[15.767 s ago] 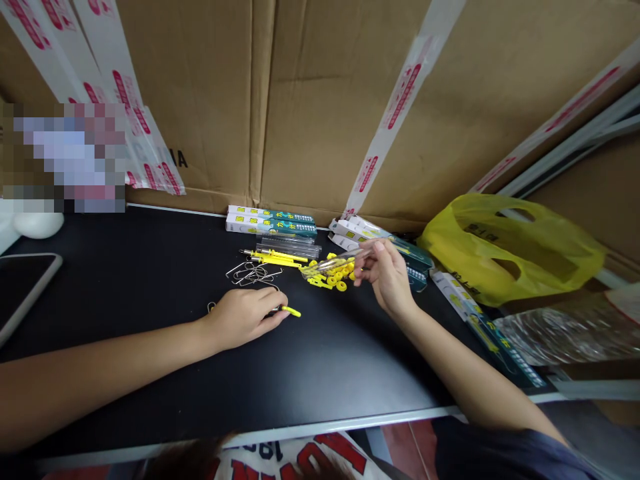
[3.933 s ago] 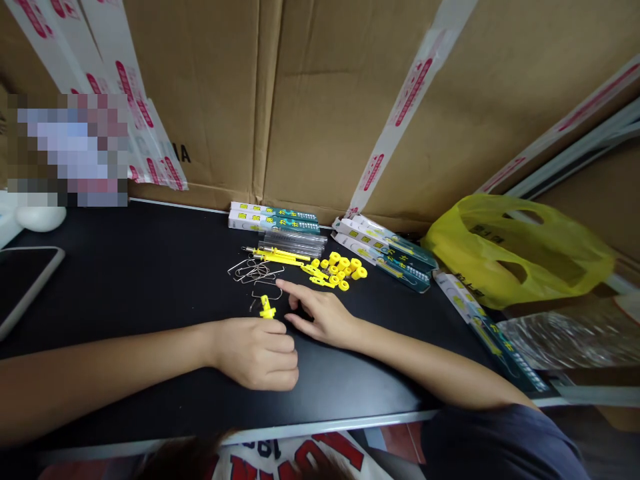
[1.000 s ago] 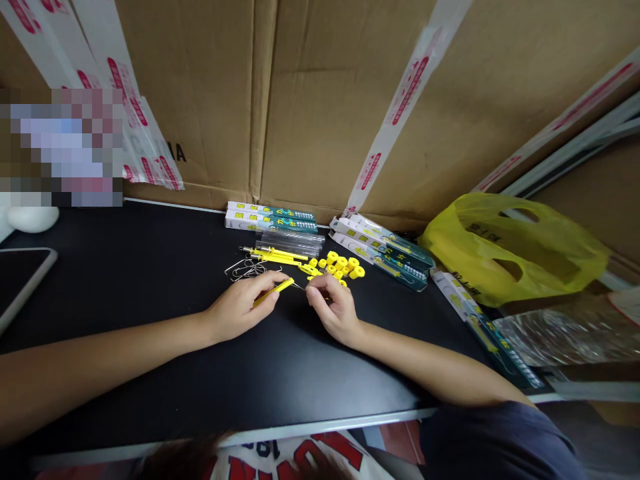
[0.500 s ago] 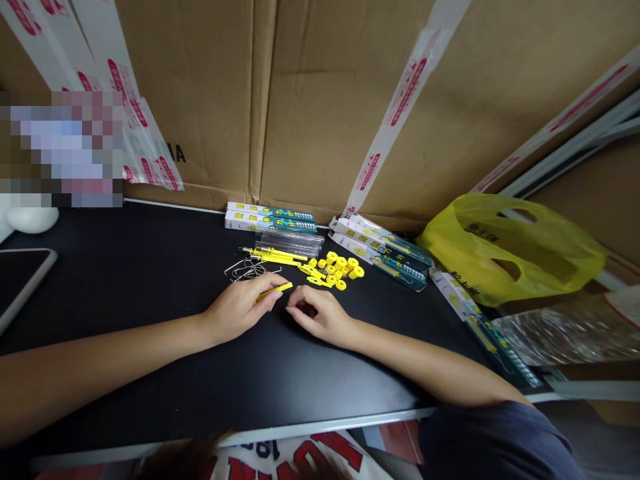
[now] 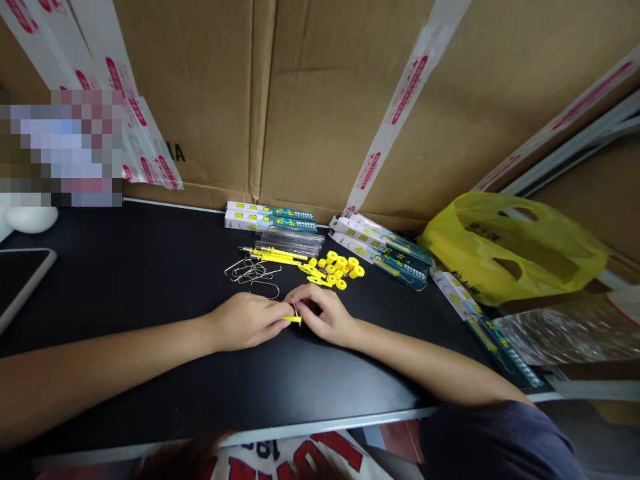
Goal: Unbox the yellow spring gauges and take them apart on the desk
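My left hand (image 5: 247, 322) rests on the black table (image 5: 150, 280) with its fingers closed on a thin yellow plastic stick (image 5: 293, 319). My right hand (image 5: 323, 313) meets it fingertip to fingertip and pinches a small metal wire piece (image 5: 295, 308) against the stick's end. Just beyond the hands lie loose wire hooks (image 5: 253, 272), several small yellow plastic rings (image 5: 340, 267) and a few long yellow parts (image 5: 275, 255). Clear plastic tubes (image 5: 293, 241) lie behind those.
Narrow white-and-teal boxes (image 5: 270, 218) sit by the cardboard wall (image 5: 320, 100), more of them (image 5: 385, 257) to the right. A yellow plastic bag (image 5: 510, 247) and a clear wrapper (image 5: 565, 333) fill the right side. A tablet (image 5: 20, 280) lies at the left edge.
Both hands have drawn closer to me and come together. The yellow stick now points right, low over the table. My right hand now pinches a wire piece at its tip.
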`<state>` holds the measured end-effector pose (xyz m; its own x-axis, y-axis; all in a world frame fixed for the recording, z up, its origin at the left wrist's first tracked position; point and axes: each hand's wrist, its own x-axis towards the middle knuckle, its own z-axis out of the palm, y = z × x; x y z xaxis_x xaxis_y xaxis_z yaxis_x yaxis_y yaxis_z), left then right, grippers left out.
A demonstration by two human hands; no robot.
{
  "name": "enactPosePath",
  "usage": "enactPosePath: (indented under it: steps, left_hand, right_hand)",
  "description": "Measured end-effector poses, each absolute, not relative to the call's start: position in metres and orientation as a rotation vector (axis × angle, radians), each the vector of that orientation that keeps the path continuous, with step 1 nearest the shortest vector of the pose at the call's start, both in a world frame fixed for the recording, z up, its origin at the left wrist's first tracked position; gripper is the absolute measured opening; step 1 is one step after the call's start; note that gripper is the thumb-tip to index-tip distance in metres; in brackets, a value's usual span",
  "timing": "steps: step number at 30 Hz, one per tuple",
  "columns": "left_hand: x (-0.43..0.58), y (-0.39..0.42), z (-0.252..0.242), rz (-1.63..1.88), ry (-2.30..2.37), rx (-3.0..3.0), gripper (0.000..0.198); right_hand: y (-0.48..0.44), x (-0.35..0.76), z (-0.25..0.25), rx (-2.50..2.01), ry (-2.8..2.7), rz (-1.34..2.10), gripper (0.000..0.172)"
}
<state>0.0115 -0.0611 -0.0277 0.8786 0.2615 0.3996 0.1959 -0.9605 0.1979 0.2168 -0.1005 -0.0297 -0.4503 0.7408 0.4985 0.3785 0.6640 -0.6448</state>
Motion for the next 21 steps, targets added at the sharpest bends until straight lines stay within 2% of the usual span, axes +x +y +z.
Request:
enactPosePath:
  steps: [10,15,21]
  left_hand:
    - [0.012,-0.061,-0.026,0.679,0.439,2.95,0.024]
    - [0.013,-0.061,-0.024,0.656,0.516,2.834,0.019]
    - [0.012,-0.062,-0.021,0.639,0.585,2.722,0.014]
  right_hand:
    - [-0.103,0.222,-0.03,-0.853,-2.08,0.647,0.014]
    - [-0.102,0.223,-0.037,-0.874,-2.138,0.689,0.051]
    - [-0.102,0.221,-0.036,-0.927,-2.156,0.632,0.044]
